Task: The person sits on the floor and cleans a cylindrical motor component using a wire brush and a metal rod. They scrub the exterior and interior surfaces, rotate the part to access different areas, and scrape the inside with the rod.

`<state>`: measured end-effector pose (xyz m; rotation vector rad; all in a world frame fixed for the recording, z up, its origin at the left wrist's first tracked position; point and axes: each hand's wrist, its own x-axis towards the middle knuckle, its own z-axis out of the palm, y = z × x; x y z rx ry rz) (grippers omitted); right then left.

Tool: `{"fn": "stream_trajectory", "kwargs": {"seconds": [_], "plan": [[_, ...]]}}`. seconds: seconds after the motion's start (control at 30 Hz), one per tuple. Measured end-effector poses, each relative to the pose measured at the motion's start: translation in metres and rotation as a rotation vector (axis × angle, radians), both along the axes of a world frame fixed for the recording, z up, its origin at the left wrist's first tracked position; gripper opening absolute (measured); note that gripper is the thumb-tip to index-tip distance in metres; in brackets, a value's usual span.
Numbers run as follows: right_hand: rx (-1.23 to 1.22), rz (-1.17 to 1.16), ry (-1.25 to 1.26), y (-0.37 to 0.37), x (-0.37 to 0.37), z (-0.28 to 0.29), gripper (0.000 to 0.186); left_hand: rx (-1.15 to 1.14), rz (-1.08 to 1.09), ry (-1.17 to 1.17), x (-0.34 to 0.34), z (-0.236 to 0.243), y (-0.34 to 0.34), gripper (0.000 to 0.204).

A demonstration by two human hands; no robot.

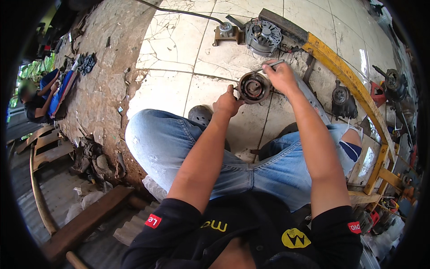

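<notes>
A round, open metal motor housing (254,88) stands on the tiled floor in front of me, with reddish-brown parts and a central shaft showing inside. My left hand (228,104) is closed on its left side, thumb pointing up along the rim. At the upper right of the housing, my right hand (281,76) pinches a slim grey metal tool (272,64). The tool's thin tip points left, close to the housing's top edge; whether it touches cannot be made out. Just beyond lies a silver alternator (264,36), beside a small bracketed metal part (226,32).
A yellow metal frame (347,71) curves along the right. Behind it sit another dark motor unit (342,99) and several greasy machine parts. Cracked white tiles (172,49) meet bare ground on the left, where another person (40,101) sits. A wooden beam (85,219) lies lower left.
</notes>
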<state>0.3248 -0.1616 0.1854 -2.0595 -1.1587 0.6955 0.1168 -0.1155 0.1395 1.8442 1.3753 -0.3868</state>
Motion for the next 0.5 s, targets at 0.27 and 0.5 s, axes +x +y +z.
{"fn": "stream_trajectory", "kwargs": {"seconds": [0.27,0.5], "plan": [[-0.057,0.090,0.084,-0.005,-0.007,0.000,0.027,0.033,-0.010,-0.011,-0.004,-0.012,0.001,0.081],[0.007,-0.136,0.063,-0.007,0.023,0.004,0.029,0.038,-0.026,-0.019,-0.003,-0.013,0.001,0.080]]}}
